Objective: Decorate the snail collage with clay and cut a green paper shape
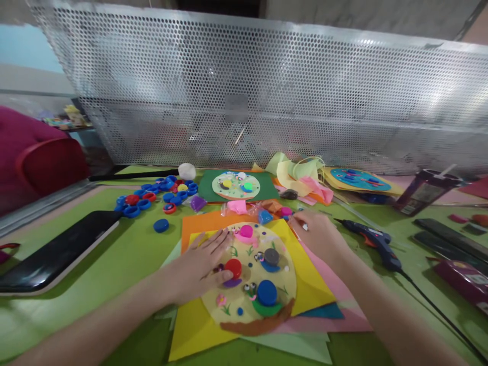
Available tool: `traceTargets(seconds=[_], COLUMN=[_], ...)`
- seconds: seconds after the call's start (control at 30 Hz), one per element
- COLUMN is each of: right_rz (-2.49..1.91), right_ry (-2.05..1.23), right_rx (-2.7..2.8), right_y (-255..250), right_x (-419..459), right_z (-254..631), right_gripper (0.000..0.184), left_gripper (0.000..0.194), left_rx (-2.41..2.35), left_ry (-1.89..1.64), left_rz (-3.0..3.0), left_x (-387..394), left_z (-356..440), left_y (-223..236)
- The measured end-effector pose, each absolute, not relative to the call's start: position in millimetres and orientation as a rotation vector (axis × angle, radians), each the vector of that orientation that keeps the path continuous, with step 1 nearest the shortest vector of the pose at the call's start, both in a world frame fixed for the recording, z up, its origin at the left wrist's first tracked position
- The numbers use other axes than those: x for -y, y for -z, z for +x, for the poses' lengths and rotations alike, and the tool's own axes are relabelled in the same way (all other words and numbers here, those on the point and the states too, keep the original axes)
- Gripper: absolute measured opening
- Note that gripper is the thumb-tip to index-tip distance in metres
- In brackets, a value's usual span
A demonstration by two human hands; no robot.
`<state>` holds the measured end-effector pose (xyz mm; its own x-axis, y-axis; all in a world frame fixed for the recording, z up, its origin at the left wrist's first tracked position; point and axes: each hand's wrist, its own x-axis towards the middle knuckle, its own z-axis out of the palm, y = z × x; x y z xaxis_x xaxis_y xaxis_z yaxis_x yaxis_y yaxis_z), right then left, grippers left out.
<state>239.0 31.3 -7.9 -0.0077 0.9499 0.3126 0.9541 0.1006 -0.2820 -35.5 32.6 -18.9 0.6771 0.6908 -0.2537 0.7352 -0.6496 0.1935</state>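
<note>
A: Where the green table (145, 254) begins at left, what lies on it?

B: A black-faced device (61, 249), set aslant. Beyond it, a heap of bottle caps (143, 195), mostly blue, a few red. One loose blue cap (160, 225) sits just nearer.

A: Left hand (208, 259)?

B: Palm down over the left part of the cream disc (247, 275). Fingers stretched out, slightly apart; thumb spread away from them, its tip at the edge of a red cap (233, 265). Nothing clamped.

A: Position of the disc?

B: Centre, lying on a yellow sheet (312, 290), with an orange sheet (190, 223) below that. It also bears a pink cap (246, 232), a large blue cap (267, 293) and a grey cap (272, 257). Brown strip (259, 325) along its near edge. Behind: a second pale disc on a green sheet (208, 185), then paper scraps (293, 175).

A: Right hand (316, 229)?

B: Just beyond the disc's upper right edge. Fingers bent, thumb and forefinger tips drawn in; a whitish speck shows there. Whether they grip anything, cannot tell.

A: Farther right?

B: A blue disc (360, 179) at the back, a glue gun (375, 241) near the right forearm, a tilted-looking dark cup (427, 190), and a maroon packet (463, 282) at the edge of view.
</note>
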Motion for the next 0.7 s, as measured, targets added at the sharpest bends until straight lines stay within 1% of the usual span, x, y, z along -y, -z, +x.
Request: traceTargets(seconds=[0.13, 0.27, 0.37, 0.57, 0.7], right_rz=[-1.894, -1.884, -1.855, -1.819, -1.884], right_ry=[-0.030, -0.067, -0.068, 0.032, 0.122], right_rx=[1.957, 1.989, 2.022, 2.002, 1.923], right_y=[9, 14, 20, 22, 17], right_x=[-33, -35, -38, -44, -45], right_z=[239, 239, 239, 249, 267], right_gripper=[0.027, 0.027, 0.025, 0.021, 0.020], left_gripper=[0.076, 0.075, 0.075, 0.076, 0.079], left_rx=[-1.156, -1.132, -1.135, -1.142, -1.139], left_ry=[0.188, 0.140, 0.150, 0.166, 0.151], left_rz=[2.612, 2.634, 2.646, 2.683, 2.691], left_x=[-33, -34, -35, -36, -34], left_z=[-35, -37, -38, -37, -35], left_y=[20, 24, 25, 25, 27])
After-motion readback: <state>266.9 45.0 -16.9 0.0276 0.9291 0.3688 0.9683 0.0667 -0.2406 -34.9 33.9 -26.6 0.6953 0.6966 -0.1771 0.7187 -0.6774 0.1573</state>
